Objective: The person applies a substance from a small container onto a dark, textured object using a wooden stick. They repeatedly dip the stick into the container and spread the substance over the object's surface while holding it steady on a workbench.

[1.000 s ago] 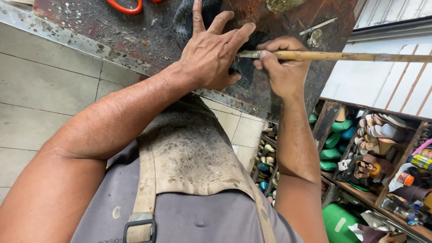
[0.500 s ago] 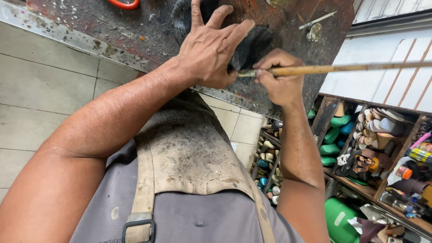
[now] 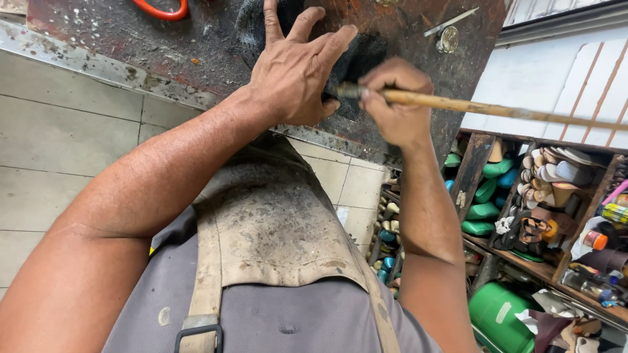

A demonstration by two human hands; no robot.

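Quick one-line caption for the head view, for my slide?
Left hand presses a dark piece on the stained workbench while the right hand grips a long wooden-handled brush.

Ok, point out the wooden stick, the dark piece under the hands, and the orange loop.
wooden stick (image 3: 497, 108), head view, mid-shaft.
dark piece (image 3: 363, 55), head view, upper right surface.
orange loop (image 3: 162, 11), head view, lower curve.

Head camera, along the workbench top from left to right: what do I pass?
Orange handle → left hand pressing the dark piece → right hand gripping the wooden-handled brush → small round metal lid.
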